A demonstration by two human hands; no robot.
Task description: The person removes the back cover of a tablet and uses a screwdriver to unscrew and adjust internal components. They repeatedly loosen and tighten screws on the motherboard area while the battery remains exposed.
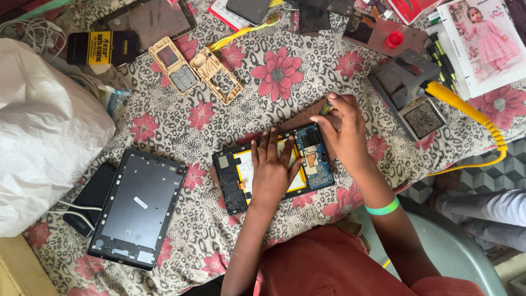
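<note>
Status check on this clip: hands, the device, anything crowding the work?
Left hand flat on the opened tablet, steadying it. Right hand grips a small screwdriver at its blue circuit board. Tablet back cover lies apart, left.

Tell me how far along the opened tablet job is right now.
Done: the black tablet body lies open, its yellow-edged battery and blue circuit board exposed, and a separate dark grey back cover lies beside it. In hand: the left hand presses flat on the battery; the right hand works a small green-tipped tool at the board. Left: the board is not yet out.
</note>
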